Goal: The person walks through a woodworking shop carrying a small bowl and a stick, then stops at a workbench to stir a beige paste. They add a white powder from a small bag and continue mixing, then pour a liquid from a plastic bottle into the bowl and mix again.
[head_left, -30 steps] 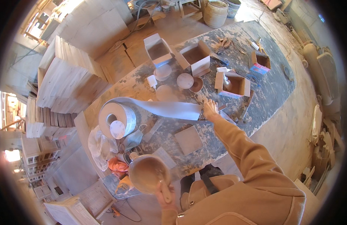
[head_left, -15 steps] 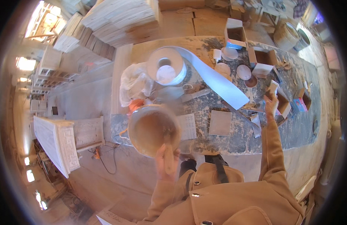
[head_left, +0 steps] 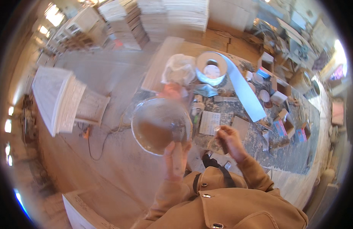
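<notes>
My left hand (head_left: 172, 156) is closed around a pale handle (head_left: 178, 159) at the near rim of a wide round pot (head_left: 157, 129). Brownish stuff lies inside the pot, and its rim is crusted whitish. Whether the handle belongs to the pot or to a tool resting in it, I cannot tell. Over the table's near edge, my right hand (head_left: 231, 143) is closed on a small brown piece (head_left: 223, 146); a pale bit shows at the fingertips. Beyond it lie a printed sheet (head_left: 210, 123) and a square tan sheet (head_left: 241, 128).
The worn dark table (head_left: 291, 154) bears a large roll of white strip (head_left: 212, 76), a clear plastic bag (head_left: 179, 69), a blue mask (head_left: 205, 90) and several small cartons (head_left: 285, 124). At left a carved wooden piece (head_left: 65, 101) stands near a cable (head_left: 93, 152) on the floor.
My right hand has come back from the cartons at the table's right to near the pot, carrying a small thing. The view has swung left; my left hand still holds the handle.
</notes>
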`<action>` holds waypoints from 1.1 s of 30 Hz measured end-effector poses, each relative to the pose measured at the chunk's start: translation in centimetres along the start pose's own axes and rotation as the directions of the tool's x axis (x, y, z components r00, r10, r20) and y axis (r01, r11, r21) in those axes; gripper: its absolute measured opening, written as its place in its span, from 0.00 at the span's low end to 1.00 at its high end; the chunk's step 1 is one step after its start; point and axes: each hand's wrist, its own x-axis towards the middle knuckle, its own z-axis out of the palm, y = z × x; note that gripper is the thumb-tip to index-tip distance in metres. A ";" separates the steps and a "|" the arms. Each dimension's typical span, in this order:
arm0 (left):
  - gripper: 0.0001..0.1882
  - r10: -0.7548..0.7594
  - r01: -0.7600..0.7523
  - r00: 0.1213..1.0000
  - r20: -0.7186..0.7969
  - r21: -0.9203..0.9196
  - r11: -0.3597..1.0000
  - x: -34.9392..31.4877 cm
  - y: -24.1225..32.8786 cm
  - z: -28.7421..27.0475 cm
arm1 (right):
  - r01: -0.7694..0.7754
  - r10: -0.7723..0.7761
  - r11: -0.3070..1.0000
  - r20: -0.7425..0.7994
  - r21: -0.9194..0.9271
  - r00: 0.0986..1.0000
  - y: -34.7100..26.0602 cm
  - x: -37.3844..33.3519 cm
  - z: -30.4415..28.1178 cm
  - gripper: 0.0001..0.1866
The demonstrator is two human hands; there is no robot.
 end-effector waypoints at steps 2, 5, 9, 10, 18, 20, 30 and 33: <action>0.18 0.082 -0.082 0.996 -0.021 0.009 0.997 -2.1 1.4 -0.7 | 0.007 0.000 0.999 0.207 -0.032 0.978 2.1 -1.3 6.1 0.12; 0.18 0.201 -0.194 0.971 -0.129 0.063 0.979 -5.6 3.7 -2.1 | 0.018 0.054 0.979 0.342 -0.202 0.938 5.4 -3.1 12.5 0.15; 0.18 0.138 -0.126 0.951 -0.275 0.060 0.990 -9.9 7.3 -5.2 | 0.163 -0.015 0.940 0.442 -0.298 0.897 10.7 -5.3 17.6 0.12; 0.17 0.093 -0.083 0.946 -0.311 0.045 0.996 -10.9 8.1 -5.9 | 0.173 -0.010 0.936 0.467 -0.308 0.884 11.8 -6.0 18.4 0.13; 0.16 0.162 -0.181 0.919 -0.359 -0.020 0.983 -15.7 11.2 -11.2 | 0.128 0.048 0.933 0.468 -0.336 0.882 15.6 -9.9 23.6 0.12; 0.15 0.149 -0.165 0.933 -0.327 -0.020 0.986 -16.7 11.6 -12.1 | 0.015 0.188 0.917 0.466 -0.398 0.865 15.7 -10.8 24.5 0.09; 0.12 0.258 -0.320 0.877 -0.406 -0.091 0.943 -18.6 12.6 -17.2 | 0.564 0.168 0.568 0.755 -0.599 0.633 15.0 -12.2 26.7 0.12; 0.12 0.355 -0.432 0.839 -0.412 -0.111 0.895 -18.5 12.6 -18.3 | 0.682 0.004 0.512 0.796 -0.522 0.606 14.3 -12.4 28.0 0.14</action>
